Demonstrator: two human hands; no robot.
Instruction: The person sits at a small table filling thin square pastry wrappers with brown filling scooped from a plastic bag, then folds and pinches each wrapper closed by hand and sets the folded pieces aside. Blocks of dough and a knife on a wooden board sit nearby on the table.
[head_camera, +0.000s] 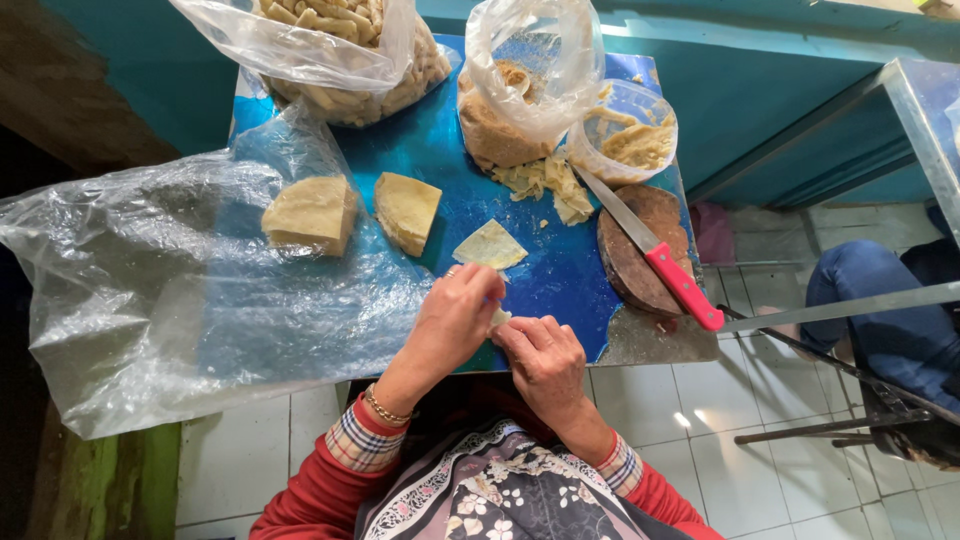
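Observation:
My left hand and my right hand meet at the near edge of the blue table, fingers closed together on a small pale piece of dough wrapper held between them. A flat pale wrapper sheet lies on the table just beyond my hands. Two tan dough blocks sit farther left: one on the clear plastic sheet, the other on the bare blue surface.
A red-handled knife rests on a round wooden board at right. Behind stand a bag of rolled pieces, a bag of filling, a clear bowl and wrapper scraps. A seated person's leg is at right.

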